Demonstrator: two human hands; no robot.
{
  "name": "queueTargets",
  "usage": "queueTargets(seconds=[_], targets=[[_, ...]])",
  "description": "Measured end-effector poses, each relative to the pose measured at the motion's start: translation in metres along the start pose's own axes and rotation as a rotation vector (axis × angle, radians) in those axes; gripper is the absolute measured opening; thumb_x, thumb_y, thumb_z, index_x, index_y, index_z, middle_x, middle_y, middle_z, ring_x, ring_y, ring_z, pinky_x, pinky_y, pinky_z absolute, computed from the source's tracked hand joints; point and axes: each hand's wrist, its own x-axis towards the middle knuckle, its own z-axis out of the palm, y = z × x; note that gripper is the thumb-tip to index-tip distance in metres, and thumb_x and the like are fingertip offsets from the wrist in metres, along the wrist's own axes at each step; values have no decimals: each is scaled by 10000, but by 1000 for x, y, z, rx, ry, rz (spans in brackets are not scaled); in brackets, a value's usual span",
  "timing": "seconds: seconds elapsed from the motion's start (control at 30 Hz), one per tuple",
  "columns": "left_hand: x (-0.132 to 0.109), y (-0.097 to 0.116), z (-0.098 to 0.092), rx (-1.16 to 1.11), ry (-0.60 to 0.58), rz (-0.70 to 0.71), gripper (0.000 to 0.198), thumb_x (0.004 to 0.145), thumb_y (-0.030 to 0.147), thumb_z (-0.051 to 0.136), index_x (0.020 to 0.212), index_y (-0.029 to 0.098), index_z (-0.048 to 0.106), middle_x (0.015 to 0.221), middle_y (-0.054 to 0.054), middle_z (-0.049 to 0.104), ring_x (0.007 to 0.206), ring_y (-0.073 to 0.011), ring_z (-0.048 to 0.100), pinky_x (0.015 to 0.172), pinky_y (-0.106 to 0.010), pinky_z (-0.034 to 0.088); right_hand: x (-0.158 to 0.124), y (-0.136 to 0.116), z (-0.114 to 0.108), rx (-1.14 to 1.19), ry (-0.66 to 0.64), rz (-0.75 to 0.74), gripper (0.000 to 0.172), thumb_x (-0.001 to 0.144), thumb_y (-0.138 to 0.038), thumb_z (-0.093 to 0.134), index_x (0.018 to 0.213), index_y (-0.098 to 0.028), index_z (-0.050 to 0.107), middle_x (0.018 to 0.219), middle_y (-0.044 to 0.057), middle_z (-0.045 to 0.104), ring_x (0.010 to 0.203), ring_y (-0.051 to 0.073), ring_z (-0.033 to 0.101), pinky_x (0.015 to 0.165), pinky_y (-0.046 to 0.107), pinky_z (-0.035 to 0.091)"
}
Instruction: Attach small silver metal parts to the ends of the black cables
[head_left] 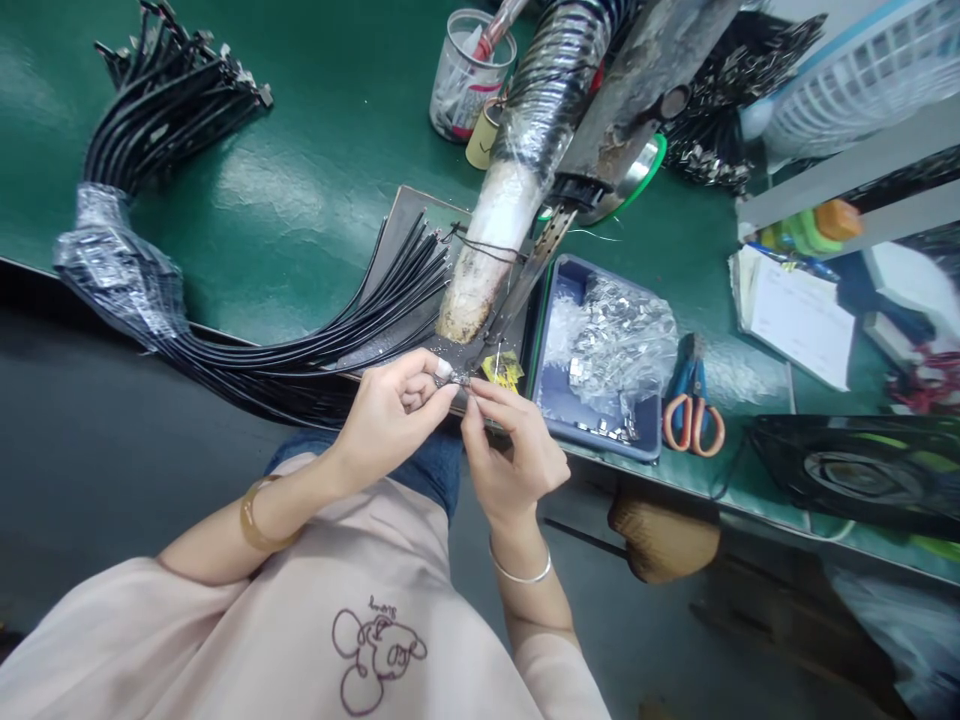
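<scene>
Green bench (322,100), front edge slanting down toward the right; dark floor shows below it. Both hands work at that edge, just over the near side of a grey board (439,212). Small part (463,384) is between the fingertips of both hands, too small to make out. Left hand (394,415): thumb and index pinched narrow on it, other fingers curled, white wrap on the index tip. Right hand (517,445): thumb and fingers also pinched narrow on it. Cables (262,350) run from the left along the bench edge, partly overhanging it, near ends fanned on the board; plastic wrap (112,240) binds them, far ends lie at upper left. Room is tight ahead: hose (517,170) and metal tool (536,255) come down close to the fingers. Yellow label (501,370) just beyond the right fingers. Tray (600,440) with a clear bag (622,340) blocks the right; cutters (682,380) beside it. Cup (461,90) stands beyond the board, notepad (802,310) farther right. Widest stretch of green: between the cables' far ends and the cup.
</scene>
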Motion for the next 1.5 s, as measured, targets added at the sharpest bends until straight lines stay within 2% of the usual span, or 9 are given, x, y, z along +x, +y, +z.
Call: queueTargets(seconds=[0.2, 0.6, 0.83, 0.93, 1.07, 1.17, 1.27, 1.37, 1.5], targets=[[-1, 7, -5, -50, -63, 9, 148, 786, 262, 627, 708, 147, 575, 556, 61, 414, 500, -57, 336, 480, -201, 267, 7, 3, -12, 280, -122, 243, 171, 872, -64, 690, 868, -227, 640, 831, -6, 772, 753, 132, 759, 666, 230, 634], [0, 10, -9, -115, -256, -4, 115, 741, 194, 639, 659, 138, 580, 580, 47, 471, 540, -60, 370, 501, -180, 341, 18, 6, -36, 200, -365, 17, 184, 894, -43, 656, 896, -224, 620, 865, 5, 761, 803, 124, 747, 708, 224, 602], [0, 8, -8, -115, -245, -29, 167, 765, 232, 651, 646, 149, 570, 579, 49, 464, 530, -63, 378, 498, -186, 340, 19, 3, -34, 134, -379, -6, 163, 920, -67, 627, 889, -224, 593, 848, 5, 747, 768, 118, 737, 681, 215, 585], [-1, 9, -7, -128, -220, -28, 165, 776, 246, 661, 668, 149, 584, 579, 53, 468, 527, -61, 374, 493, -183, 337, 14, 2, -29, 51, -268, -15, 181, 902, -55, 646, 887, -228, 598, 835, 2, 746, 744, 111, 728, 673, 207, 581], [-1, 11, -6, -172, -175, 0, 123, 786, 219, 674, 715, 143, 609, 592, 49, 504, 526, -58, 397, 508, -178, 372, 9, 2, -21, 106, -36, 195, 165, 881, -79, 692, 898, -227, 620, 842, -9, 737, 767, 121, 738, 690, 218, 603], [-1, 10, -7, -188, -160, 32, 98, 785, 204, 682, 735, 132, 639, 641, 16, 584, 572, -73, 487, 559, -182, 438, 9, 1, -18, 276, -102, 380, 102, 910, -136, 668, 884, -218, 613, 847, -13, 735, 708, 111, 736, 652, 203, 608], [0, 7, -7, -169, -138, 40, 90, 773, 204, 695, 739, 123, 673, 696, -18, 649, 638, -96, 570, 613, -189, 499, 11, 0, -17, 363, -187, 425, 95, 922, -165, 647, 865, -214, 590, 800, -27, 718, 667, 97, 718, 626, 179, 593], [0, 4, -6, -148, -121, 37, 84, 756, 202, 703, 726, 124, 701, 722, -31, 680, 648, -104, 595, 619, -189, 529, 13, 1, -17, 316, -206, 381, 99, 929, -164, 638, 868, -218, 582, 788, -33, 696, 685, 97, 702, 634, 183, 585], [1, 2, -4, -107, -93, 40, 83, 753, 203, 695, 719, 128, 710, 717, -31, 689, 633, -110, 587, 610, -200, 530, 14, 4, -17, 113, -216, 116, 133, 932, -96, 622, 897, -222, 596, 823, -11, 705, 746, 112, 704, 704, 219, 591]])
